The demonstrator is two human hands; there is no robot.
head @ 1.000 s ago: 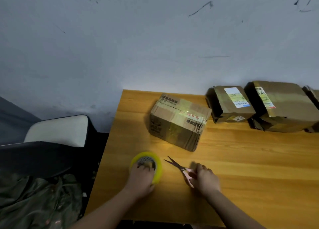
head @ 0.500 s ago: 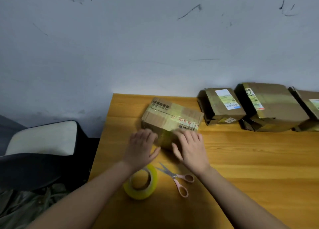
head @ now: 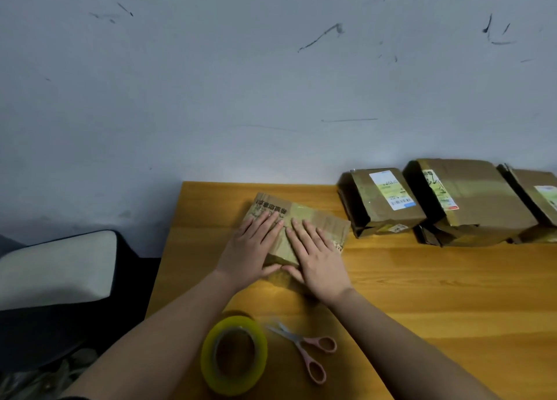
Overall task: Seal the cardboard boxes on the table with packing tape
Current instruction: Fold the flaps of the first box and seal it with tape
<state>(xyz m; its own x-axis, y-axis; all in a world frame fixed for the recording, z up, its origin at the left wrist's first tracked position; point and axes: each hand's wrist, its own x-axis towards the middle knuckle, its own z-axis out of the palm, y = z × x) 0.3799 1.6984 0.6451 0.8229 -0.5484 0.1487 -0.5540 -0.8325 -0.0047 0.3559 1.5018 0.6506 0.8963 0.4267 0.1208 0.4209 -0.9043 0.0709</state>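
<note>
Both hands lie flat on top of the one cardboard box [head: 304,219] in the middle of the frame, grasping nothing: the left hand [head: 256,249] and the right hand [head: 319,258] press it with straight fingers, side by side, thumbs nearly meeting over its near edge. The box's long axis runs from upper left to lower right across the wooden table [head: 452,294], skewed to the table edge. The tape roll [head: 233,354] stands on edge at lower centre, just below the left forearm, so I judge that hand the nearer one to fetch it; the pink-handled scissors [head: 307,351] lie just right of the roll, blades pointing up-left. I count one roll, one pair of scissors, and three more boxes [head: 464,201] along the wall at right.
</note>
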